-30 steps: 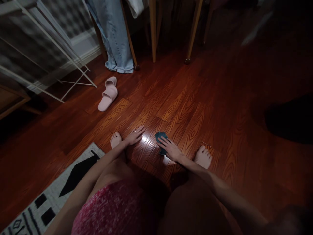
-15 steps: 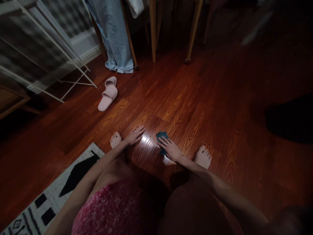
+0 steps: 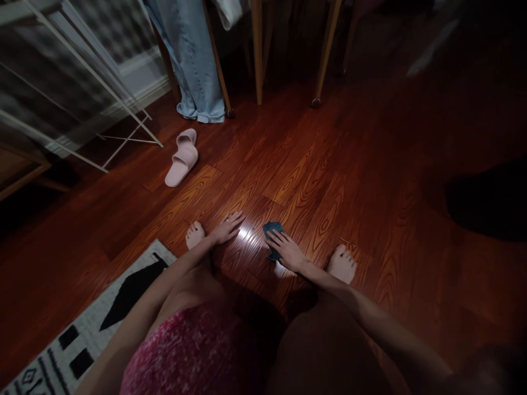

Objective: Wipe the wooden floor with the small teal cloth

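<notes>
My right hand lies flat with its fingers spread over a dark teal cloth on the wooden floor. Part of the cloth is hidden under the palm and fingers. To the left, my left hand rests on the boards with fingers stretched out and nothing in it; a ring shows on one finger. A bright patch of light shines on the wood between the two hands. My bare feet stand on either side, the left foot near the left wrist and the right foot beyond the right wrist.
Pink slides lie ahead on the left. Behind them hang light blue jeans among wooden furniture legs. A white folding rack stands at the left. A patterned rug reaches in from the lower left. A dark shape sits at the right.
</notes>
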A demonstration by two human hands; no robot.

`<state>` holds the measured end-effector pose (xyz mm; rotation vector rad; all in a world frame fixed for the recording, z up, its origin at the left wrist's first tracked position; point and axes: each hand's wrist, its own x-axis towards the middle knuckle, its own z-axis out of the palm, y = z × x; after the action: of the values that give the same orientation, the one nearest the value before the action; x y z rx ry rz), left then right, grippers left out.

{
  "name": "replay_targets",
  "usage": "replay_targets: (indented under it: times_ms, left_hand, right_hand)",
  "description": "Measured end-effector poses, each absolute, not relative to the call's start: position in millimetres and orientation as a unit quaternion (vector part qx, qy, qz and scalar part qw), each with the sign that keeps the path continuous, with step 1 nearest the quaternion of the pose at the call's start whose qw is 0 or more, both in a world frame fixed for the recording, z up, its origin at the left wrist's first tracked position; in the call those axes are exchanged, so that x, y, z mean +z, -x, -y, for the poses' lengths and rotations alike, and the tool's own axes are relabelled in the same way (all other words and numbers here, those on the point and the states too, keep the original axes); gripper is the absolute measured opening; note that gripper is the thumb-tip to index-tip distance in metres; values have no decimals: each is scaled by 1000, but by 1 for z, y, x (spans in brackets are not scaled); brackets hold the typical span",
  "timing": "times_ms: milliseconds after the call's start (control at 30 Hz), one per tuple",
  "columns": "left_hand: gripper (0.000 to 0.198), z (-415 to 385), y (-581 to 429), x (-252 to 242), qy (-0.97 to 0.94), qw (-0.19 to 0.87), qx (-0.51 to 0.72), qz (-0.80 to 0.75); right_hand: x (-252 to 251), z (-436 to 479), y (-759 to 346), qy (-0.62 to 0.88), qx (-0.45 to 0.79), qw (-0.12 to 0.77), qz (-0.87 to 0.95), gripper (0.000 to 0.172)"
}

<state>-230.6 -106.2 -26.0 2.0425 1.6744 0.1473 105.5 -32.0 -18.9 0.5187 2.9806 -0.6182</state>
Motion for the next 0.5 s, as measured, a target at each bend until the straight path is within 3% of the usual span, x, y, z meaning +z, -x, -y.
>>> replay_targets:
  times_ms: [267, 500]
  left_hand:
    - [62, 106, 230, -25, -747, 245, 58, -615]
    - [61, 106, 230, -24, -747, 249, 58, -614]
  right_hand:
    - [-19, 25, -111, -269, -199, -12, -942, 82]
    - [-24, 30, -107, -184, -207, 25, -961, 84]
